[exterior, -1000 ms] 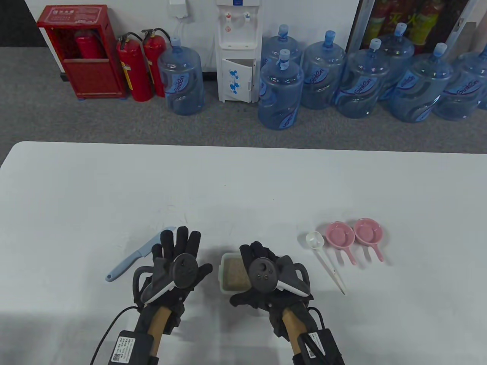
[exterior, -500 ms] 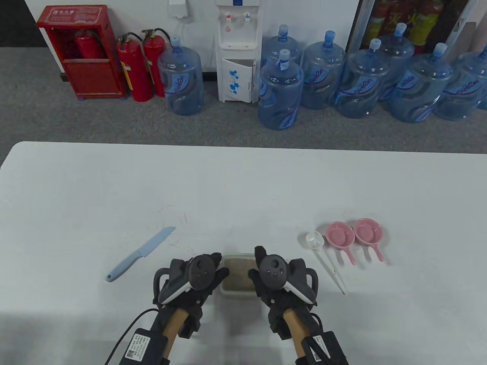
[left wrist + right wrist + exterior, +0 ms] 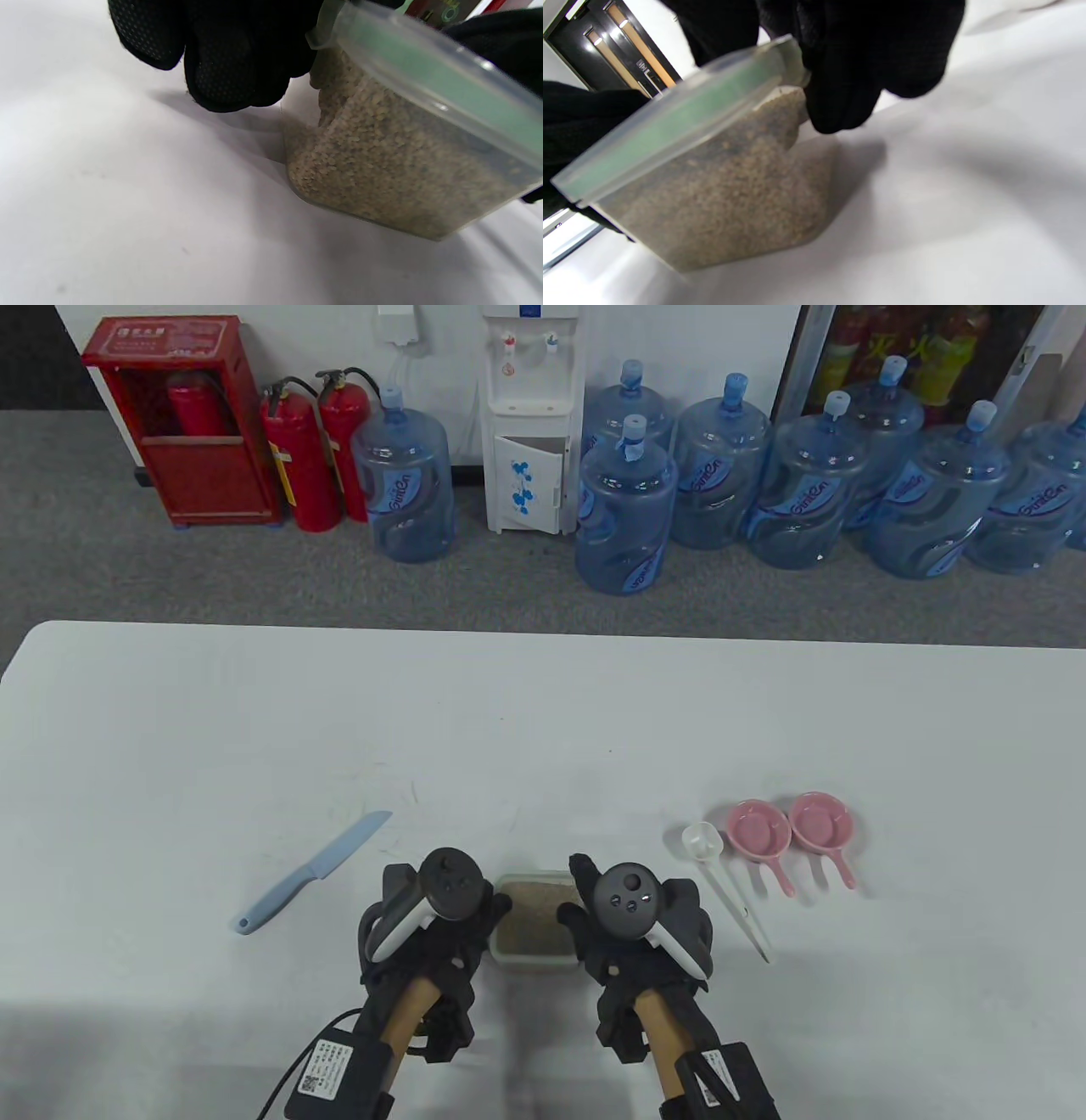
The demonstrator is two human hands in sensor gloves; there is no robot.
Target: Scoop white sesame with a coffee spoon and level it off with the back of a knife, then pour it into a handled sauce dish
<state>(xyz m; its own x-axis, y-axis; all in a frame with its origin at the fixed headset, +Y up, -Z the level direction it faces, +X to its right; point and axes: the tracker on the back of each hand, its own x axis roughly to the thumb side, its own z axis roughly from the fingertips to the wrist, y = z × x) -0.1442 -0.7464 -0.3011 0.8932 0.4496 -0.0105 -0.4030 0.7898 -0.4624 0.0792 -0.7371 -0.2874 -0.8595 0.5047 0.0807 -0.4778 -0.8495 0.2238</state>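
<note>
A: Nearest the table edge, the left hand [image 3: 433,916] and the right hand [image 3: 632,929] flank the sesame box [image 3: 533,920]. How do the fingers sit?

B: Both wrist views show gloved fingers curled onto the box's top corners: the left fingers [image 3: 229,63] at one corner, the right fingers [image 3: 848,72] at the opposite one. Each hand grips the lid [image 3: 428,80] edge. Judged purpose: steadying the box from both sides so the lid can come off before any scooping.

A: Contents?

B: White sesame [image 3: 382,169] fills most of the clear box; the lid appears on. The box sits on the table [image 3: 254,729], long axis running near to far.

A: Tools farther out?

B: To the right, the coffee spoon [image 3: 721,882] lies flat, untouched, bowl at the far-left end, handle running toward the near right. Beyond it, two pink sauce dishes [image 3: 789,827] sit side by side, touching or nearly so, handles pointing toward the near edge, handy for the right hand. To the left, the knife [image 3: 314,872] lies flat, tip far-right, handle near-left, within the left hand's reach.
</note>
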